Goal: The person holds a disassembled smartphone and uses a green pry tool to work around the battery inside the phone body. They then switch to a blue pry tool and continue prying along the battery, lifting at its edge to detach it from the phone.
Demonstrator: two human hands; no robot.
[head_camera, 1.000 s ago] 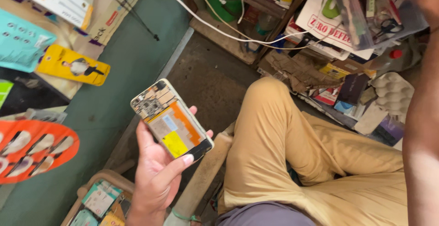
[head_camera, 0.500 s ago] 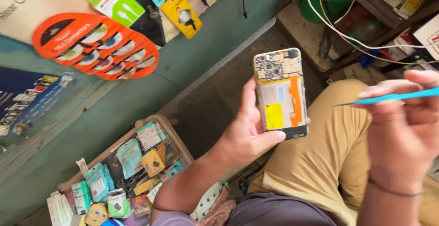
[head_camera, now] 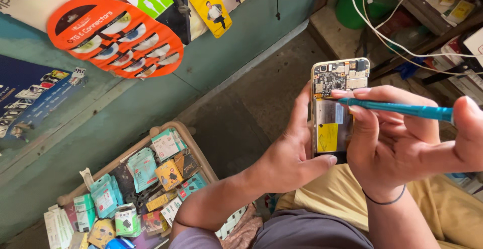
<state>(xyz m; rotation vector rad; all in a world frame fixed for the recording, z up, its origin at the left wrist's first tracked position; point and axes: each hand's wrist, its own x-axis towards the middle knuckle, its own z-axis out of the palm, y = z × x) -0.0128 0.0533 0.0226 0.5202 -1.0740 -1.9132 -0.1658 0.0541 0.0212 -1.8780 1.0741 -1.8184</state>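
My left hand (head_camera: 294, 151) holds an opened phone (head_camera: 333, 95) upright, its back cover off, showing a circuit board at the top and a battery with a yellow label below. My right hand (head_camera: 402, 143) grips a thin teal screwdriver (head_camera: 402, 109) lying sideways, its tip resting on the phone just under the circuit board. The fingers of my right hand cover the phone's right edge. Both hands hover over my lap in tan trousers (head_camera: 453, 208).
A basket (head_camera: 173, 130) packed with several small accessory packets sits at lower left. An orange display card (head_camera: 118, 37) and other packets hang on the green wall (head_camera: 241, 42). White cables (head_camera: 387, 32) and cluttered shelves are at upper right.
My right hand has moved left with the teal screwdriver and brought its tip onto the phone. The view has shifted slightly, and the phone sits further right.
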